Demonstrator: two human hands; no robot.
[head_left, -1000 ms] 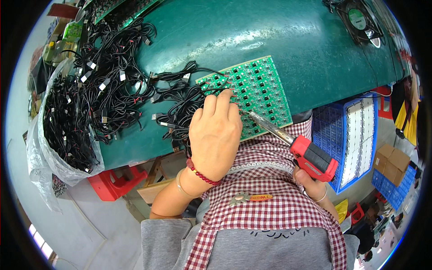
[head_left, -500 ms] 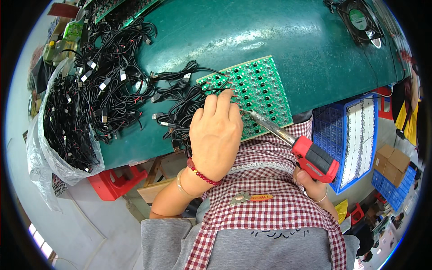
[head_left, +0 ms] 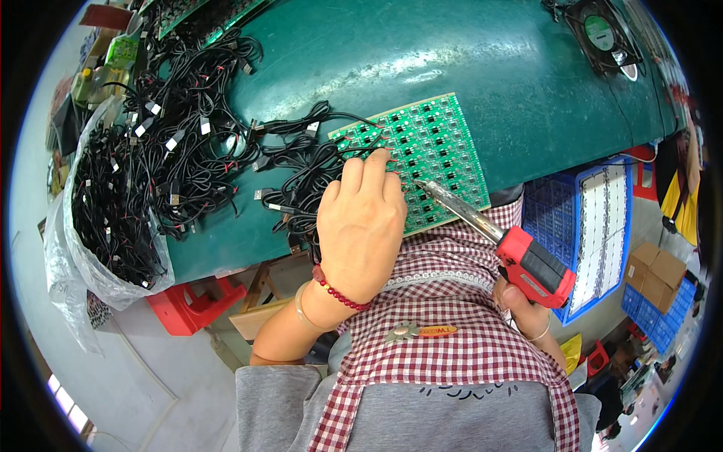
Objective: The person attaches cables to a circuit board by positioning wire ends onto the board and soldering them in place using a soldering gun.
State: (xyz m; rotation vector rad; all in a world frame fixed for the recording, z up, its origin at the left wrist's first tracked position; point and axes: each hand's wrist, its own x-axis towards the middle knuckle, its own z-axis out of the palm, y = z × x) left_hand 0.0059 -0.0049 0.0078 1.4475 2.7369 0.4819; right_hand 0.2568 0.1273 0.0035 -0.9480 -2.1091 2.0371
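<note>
A green circuit board (head_left: 458,143) with rows of small black parts lies at the table's front edge. My left hand (head_left: 361,226) rests over its left side, fingers closed and bent down at the row of red wire ends. What the fingertips pinch is hidden beneath them. Black USB cables (head_left: 301,162) run from that side of the board and bunch up left of the hand. In my right hand (head_left: 523,309) is a soldering iron (head_left: 536,267) with a red and black pistol-style handle. Its metal tip points at the board, just right of my left fingers; contact cannot be made out.
A large heap of black USB cables (head_left: 192,151) covers the table's left, partly in a clear plastic bag (head_left: 75,248). At the far right stands a black fan (head_left: 600,34). Below the table are a blue crate (head_left: 576,233) and a red stool (head_left: 192,305).
The soldering iron has shifted slightly right, and its tip has moved a little farther up the board. My left hand has stayed in place.
</note>
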